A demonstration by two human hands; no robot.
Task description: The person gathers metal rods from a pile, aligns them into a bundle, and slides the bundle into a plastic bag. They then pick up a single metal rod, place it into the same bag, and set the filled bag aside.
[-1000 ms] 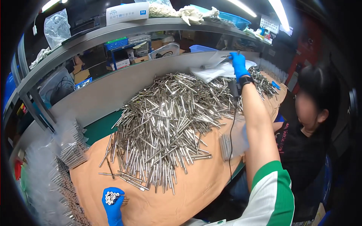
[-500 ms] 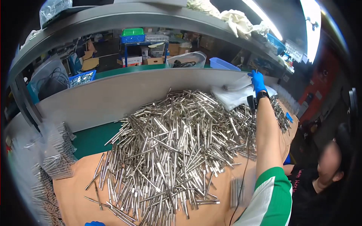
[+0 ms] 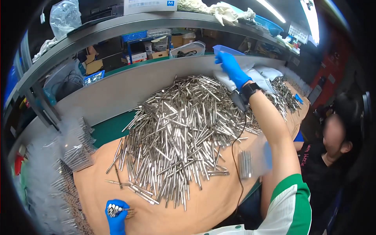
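Near the front edge, my left hand [image 3: 116, 219] in a blue glove is closed around a bundle of metal rods [image 3: 114, 210], their ends facing up. My right hand [image 3: 232, 70], also gloved in blue, is raised over the far side of the big rod pile [image 3: 176, 129]. Its fingers are loosely bent and apart, and no rod shows in them. White plastic bags [image 3: 260, 78] lie just beyond my right wrist, which wears a black band [image 3: 250, 90]. Below it hangs a black device [image 3: 238, 101] with a cable.
Stacked packs of rods [image 3: 76, 152] line the left side. A grey panel [image 3: 129, 92] and an overhead shelf [image 3: 117, 25] bound the back. At right sits a person [image 3: 325, 164]; a blurred blue-gloved hand [image 3: 268, 154] is beside a clear rod pack [image 3: 246, 164].
My right hand has moved left from the white bags; the thin rod tip seen at its fingers no longer shows. My left hand has come further into view with its rod bundle.
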